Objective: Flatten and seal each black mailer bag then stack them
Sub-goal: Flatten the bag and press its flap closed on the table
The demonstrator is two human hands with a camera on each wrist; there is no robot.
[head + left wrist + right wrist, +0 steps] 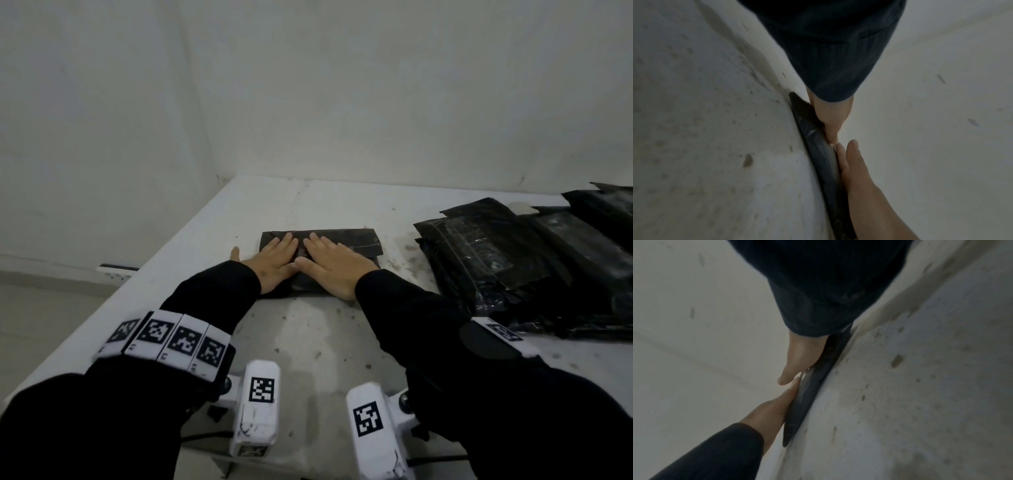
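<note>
A black mailer bag (356, 240) lies flat on the white table (308, 339), slightly wrinkled. Both my hands lie palm down on it, side by side, fingers straight and pointing away from me. My left hand (277, 258) covers the bag's left part, its thumb reaching off the bag onto the table. My right hand (337, 265) presses the middle. The left wrist view shows the bag (818, 146) edge-on as a thin dark strip under my left hand (829, 116) and right hand (859, 178). The right wrist view shows the same bag (807, 402) under my right hand (802, 356) and left hand (772, 408).
A heap of several black mailer bags (531, 263) lies at the right side of the table. The stained tabletop stretches bare between me and the pressed bag. Pale walls (308, 102) close the table's back and left; its left edge (113, 301) drops to the floor.
</note>
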